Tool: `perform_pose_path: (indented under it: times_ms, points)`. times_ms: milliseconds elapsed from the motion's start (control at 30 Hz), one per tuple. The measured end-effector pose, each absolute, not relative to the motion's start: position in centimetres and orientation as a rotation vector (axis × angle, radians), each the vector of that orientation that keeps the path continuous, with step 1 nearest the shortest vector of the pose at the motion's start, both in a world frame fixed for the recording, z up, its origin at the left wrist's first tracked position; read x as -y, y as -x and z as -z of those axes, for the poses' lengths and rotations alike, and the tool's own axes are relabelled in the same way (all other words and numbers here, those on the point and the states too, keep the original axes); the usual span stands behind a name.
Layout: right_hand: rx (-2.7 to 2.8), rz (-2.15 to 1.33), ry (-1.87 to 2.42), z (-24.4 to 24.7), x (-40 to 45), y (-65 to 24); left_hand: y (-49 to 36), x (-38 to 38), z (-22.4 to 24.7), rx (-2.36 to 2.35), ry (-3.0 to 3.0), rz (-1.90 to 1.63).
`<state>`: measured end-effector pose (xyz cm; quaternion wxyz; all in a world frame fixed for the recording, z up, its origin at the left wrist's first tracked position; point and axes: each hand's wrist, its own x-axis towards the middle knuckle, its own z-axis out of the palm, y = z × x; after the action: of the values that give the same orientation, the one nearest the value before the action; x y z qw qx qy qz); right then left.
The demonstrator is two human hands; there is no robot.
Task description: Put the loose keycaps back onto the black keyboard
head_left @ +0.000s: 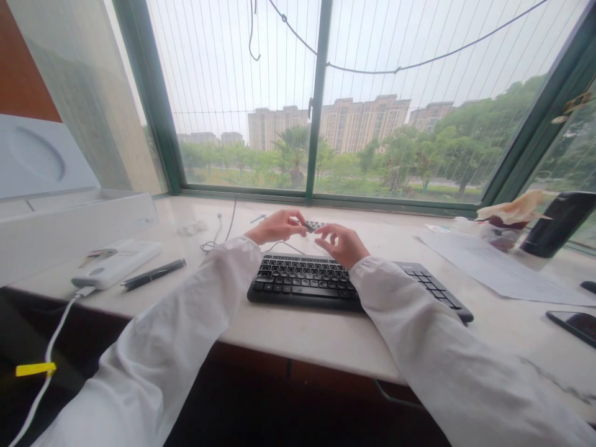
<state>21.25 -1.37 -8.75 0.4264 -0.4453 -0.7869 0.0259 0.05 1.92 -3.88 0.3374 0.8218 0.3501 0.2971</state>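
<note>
Nearest my view, lower centre, the pale tabletop (279, 332) carried a black keyboard (307, 290), broad and probably stiff, with its two short ends the surest places to take hold. Just beyond its left part I saw the left hand (275, 227), fingers bent at the left end of a small dark piece with pale, key-like bumps (316, 225); I couldn't tell whether they gripped it. The right hand (347, 245) was over the keyboard's middle — thumb and forefinger parted, close to the same piece. That piece sat at the centre of the frame; I judged it light and rigid, perhaps slippery, best pinched by its narrow ends. A thin dark cable (282, 242) curved between hands and keyboard. Farthest off, the green window frame (313, 136) rose at upper centre.
</note>
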Motion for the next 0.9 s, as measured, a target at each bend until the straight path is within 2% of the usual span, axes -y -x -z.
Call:
perform_pose_path:
  times_ms: [333, 633, 900]
  points:
    - [1.861, -0.176, 1.112, 8.56, 1.81, -21.05, -0.23, -2.08, 4.33, -0.859, -2.328, -0.721]
    - [1.798, -0.763, 1.021, 8.21, 1.91, -20.98, -0.75, -2.05, 4.92, -0.742, -2.308, -0.919]
    - [1.664, -0.832, 1.074, 8.25, 1.43, -20.88, -0.26, -2.04, 4.15, -0.754, -2.273, -0.792]
